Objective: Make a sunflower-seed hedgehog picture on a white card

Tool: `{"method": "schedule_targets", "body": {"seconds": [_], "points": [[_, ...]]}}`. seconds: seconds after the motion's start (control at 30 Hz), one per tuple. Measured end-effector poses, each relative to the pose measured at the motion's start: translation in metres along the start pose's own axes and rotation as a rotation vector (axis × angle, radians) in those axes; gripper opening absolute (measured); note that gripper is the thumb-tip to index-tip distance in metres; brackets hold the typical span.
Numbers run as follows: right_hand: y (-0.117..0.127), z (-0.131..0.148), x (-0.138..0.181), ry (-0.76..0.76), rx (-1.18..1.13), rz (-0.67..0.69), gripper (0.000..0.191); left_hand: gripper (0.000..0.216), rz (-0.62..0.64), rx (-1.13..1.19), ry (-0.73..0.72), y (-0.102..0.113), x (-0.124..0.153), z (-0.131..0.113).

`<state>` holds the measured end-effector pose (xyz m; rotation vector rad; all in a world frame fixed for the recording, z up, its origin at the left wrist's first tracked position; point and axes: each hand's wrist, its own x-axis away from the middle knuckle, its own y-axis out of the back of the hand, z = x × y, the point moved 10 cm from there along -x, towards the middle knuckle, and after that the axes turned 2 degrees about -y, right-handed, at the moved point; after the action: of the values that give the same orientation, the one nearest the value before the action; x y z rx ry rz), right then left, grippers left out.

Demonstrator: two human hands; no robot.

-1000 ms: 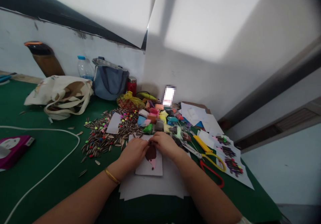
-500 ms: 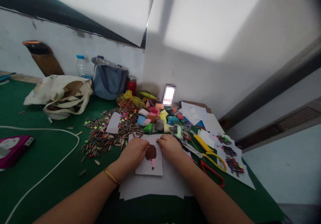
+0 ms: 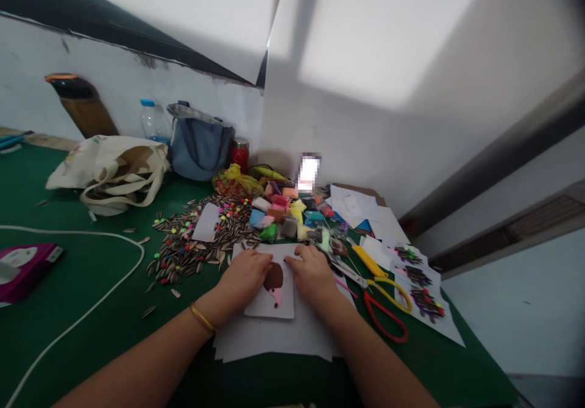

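Figure [image 3: 275, 277] between left hand [image 3: 247, 275] and right hand [image 3: 315, 277] | left grip unclear | right fingers parted

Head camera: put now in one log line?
left hand: at brown-pink figure; right hand: beside figure; white card: under figure; seeds: left of hands

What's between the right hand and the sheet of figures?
Head view: between right hand and sheet lie a thin pink stick and the scissors, yellow tool alongside.

Seeds [image 3: 180, 263] lie left of the card [image 3: 286, 303] — scissors [image 3: 362, 282] to its right.
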<state>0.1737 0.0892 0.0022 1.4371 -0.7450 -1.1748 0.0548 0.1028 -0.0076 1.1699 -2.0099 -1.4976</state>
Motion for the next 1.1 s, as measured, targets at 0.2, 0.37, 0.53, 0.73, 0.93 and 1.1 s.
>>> {"method": "schedule_targets", "body": {"seconds": [0.2,0.37,0.53,0.73,0.93,1.1], "points": [[-0.002,0.000,-0.001,-0.026,-0.044,0.049,0.029,0.026,0.071,-0.046,-0.001,0.001,-0.005,-0.003],[0.000,-0.002,-0.002,-0.069,-0.134,0.048,0.038,0.026,0.121,-0.108,0.000,0.004,-0.010,-0.003],[0.001,-0.009,-0.003,-0.078,-0.242,0.003,0.041,0.026,0.122,-0.122,-0.013,0.005,-0.013,0.000],[0.002,-0.015,-0.005,-0.089,-0.258,-0.081,0.043,0.029,0.094,-0.091,-0.003,0.007,-0.008,0.002],[-0.004,-0.002,-0.011,-0.049,-0.165,-0.048,0.051,0.029,0.070,-0.044,-0.015,0.007,-0.007,0.004],[0.005,-0.003,-0.021,-0.051,-0.036,-0.032,0.032,0.027,0.073,-0.044,-0.006,0.004,-0.007,0.006]]}}
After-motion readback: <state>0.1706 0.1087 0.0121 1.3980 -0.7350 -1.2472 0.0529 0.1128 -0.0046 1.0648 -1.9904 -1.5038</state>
